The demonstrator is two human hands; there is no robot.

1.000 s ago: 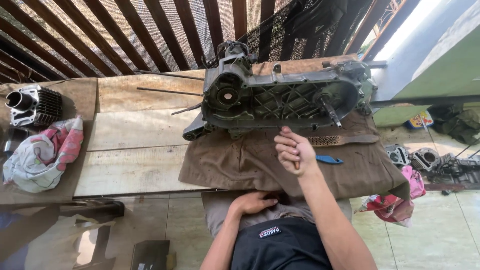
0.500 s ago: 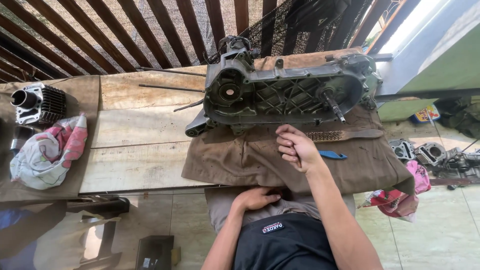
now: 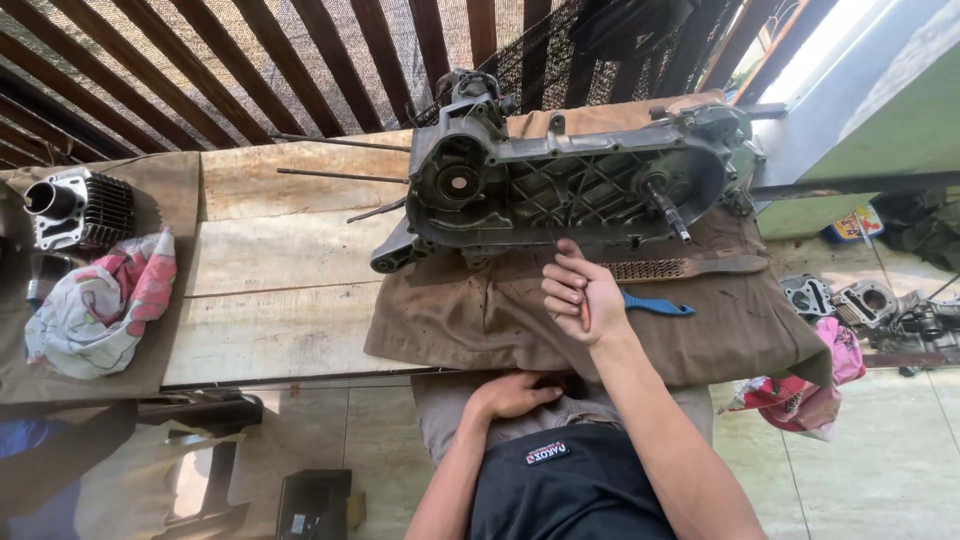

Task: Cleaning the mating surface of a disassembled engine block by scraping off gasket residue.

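Wooden planks form the bench (image 3: 280, 290), set against a slatted fence hung with dark netting; a brown cloth (image 3: 470, 320) covers its right part. On that cloth lies the grey engine crankcase (image 3: 570, 185), open side up, shaft stub toward the right. My right hand (image 3: 585, 295) rests just below the casing's lower edge, fingers curled into a closed grip around a thin tool with an orange handle, whose tip I cannot make out. Compared with a second ago, this hand has hardly shifted: it stays at the same spot against the casing rim, so the work remains at that edge. My left hand (image 3: 510, 395) stays on my lap below the bench edge, fingers loosely bent, holding nothing that I can see. Just right of my working hand lie a wire brush (image 3: 680, 268) and a blue-handled tool (image 3: 655, 303). Well apart, at far left, stand a finned cylinder (image 3: 80, 205) and a bundled patterned rag (image 3: 100, 305).
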